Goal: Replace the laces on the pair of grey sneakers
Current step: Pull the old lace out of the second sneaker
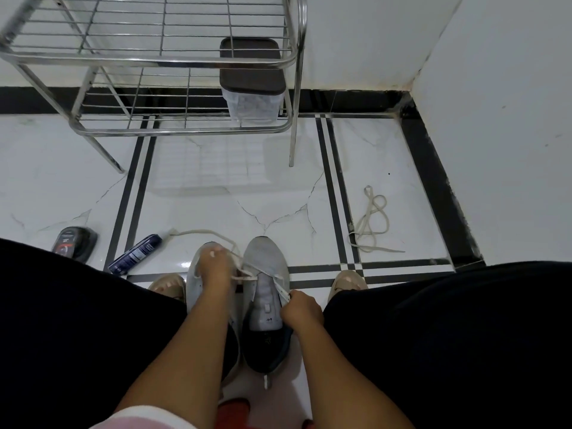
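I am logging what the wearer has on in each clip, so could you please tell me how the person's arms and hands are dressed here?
Both forearms are bare, and the left hand and right hand wear no gloves, rings or watch that I can see. A pale pink sleeve with a white band shows at the bottom edge on the left arm. The left fingernails look light-coloured.

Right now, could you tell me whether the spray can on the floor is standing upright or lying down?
Lying down. The spray can rests on its side on the floor tiles, left of the two sneakers, its length running diagonally.
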A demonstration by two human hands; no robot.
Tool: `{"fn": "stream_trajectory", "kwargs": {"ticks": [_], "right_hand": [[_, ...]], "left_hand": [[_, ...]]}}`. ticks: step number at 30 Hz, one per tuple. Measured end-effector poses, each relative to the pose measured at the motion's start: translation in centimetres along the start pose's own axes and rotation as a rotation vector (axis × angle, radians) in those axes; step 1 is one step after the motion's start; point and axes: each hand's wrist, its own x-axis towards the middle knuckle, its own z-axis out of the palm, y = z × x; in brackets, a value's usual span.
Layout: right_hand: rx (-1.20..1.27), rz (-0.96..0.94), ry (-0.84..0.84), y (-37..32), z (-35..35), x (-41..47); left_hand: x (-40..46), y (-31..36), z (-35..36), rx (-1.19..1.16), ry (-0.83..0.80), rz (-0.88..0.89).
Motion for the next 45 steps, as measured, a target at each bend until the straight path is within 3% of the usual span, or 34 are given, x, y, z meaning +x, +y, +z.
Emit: {"fn": "stream_trajectory", "kwargs": {"ticks": [1, 2, 3, 5, 8, 11, 13, 17, 24, 29, 32, 35, 36, 39, 41, 42, 45], "right_hand": [[-0.004, 0.000, -0.003, 0.0, 0.1, 0.1], [-0.008, 0.000, -0.005, 0.0, 0.1, 0.1], [-0.011, -0.001, -0.008, -0.1, 0.2, 0.1], [-0.015, 0.000, -0.012, -0.2, 0.2, 0.1], [-0.014, 0.004, -0.016, -0.4, 0.2, 0.0], [-0.020, 0.000, -0.002, -0.3, 0.2, -0.1], [-0.017, -0.007, 0.001, -0.2, 0.2, -0.1], [0.004, -0.027, -0.011, -0.4, 0.3, -0.1], [-0.003, 0.019, -0.051, 0.1, 0.3, 0.4], [-0.012, 0.059, -0.074, 0.3, 0.1, 0.6], [0.006, 0.095, -0.089, 0.3, 0.0, 0.4], [0.015, 0.093, -0.107, 0.1, -0.2, 0.4], [0.016, 0.091, -0.103, 0.0, -0.3, 0.4], [0.115, 0.037, -0.003, -0.3, -0.7, 0.9], [0.262, -0.034, 0.106, -0.9, -1.1, 1.1], [0.304, -0.074, 0.147, -1.4, -1.3, 1.3], [0.239, -0.227, 0.128, -2.9, -1.4, 2.1]], "left_hand": [[0.6, 0.7, -0.7, -0.302, -0.003, -0.143], [1.0, 1.1, -1.1, -0.458, 0.007, -0.232], [1.1, 1.5, -1.2, -0.437, 0.027, -0.235], [0.4, 1.8, -0.4, 0.115, -0.033, -0.039], [-0.9, -0.1, 1.5, 0.937, -0.381, 0.362], [-2.1, -2.1, 2.3, 1.268, -0.414, 0.527], [-2.5, -2.9, 2.4, 1.219, -0.353, 0.529], [-2.4, -3.1, 1.7, 0.805, -0.309, 0.259], [-2.1, -2.4, 0.6, 0.701, -0.631, 0.147], [-2.8, -2.1, 0.0, 0.382, -0.660, -0.120], [-2.1, -1.0, 0.1, 0.317, -0.500, -0.199], [-2.3, 0.2, 0.3, 0.130, -0.201, -0.105], [-2.5, 0.5, 0.3, 0.166, -0.116, -0.026], [-3.0, 0.3, -0.4, 0.559, 0.182, 0.248], [-3.6, 0.3, -0.5, 0.727, 0.238, 0.362], [-3.8, 0.2, -0.4, 0.791, 0.162, 0.349], [-5.3, -0.5, 0.5, 1.031, -0.308, 0.199]]}}
